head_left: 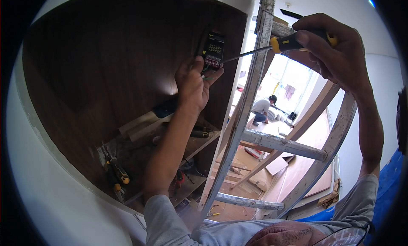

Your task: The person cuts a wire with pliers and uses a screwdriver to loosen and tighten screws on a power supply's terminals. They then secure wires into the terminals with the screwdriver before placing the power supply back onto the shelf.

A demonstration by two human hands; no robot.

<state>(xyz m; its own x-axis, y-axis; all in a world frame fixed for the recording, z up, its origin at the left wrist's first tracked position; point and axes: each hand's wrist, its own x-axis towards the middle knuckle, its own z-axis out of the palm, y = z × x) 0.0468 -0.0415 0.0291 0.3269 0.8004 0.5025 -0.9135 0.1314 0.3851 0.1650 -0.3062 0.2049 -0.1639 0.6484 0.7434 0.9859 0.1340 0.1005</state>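
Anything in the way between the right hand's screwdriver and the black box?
Nothing visible: the screwdriver crosses in front of the ladder rail, its tip beside the lower end of the black box; contact is unclear.

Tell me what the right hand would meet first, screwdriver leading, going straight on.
Led by the screwdriver, the right hand would probably meet the lower end of the black device at the left hand; depth there is unclear.
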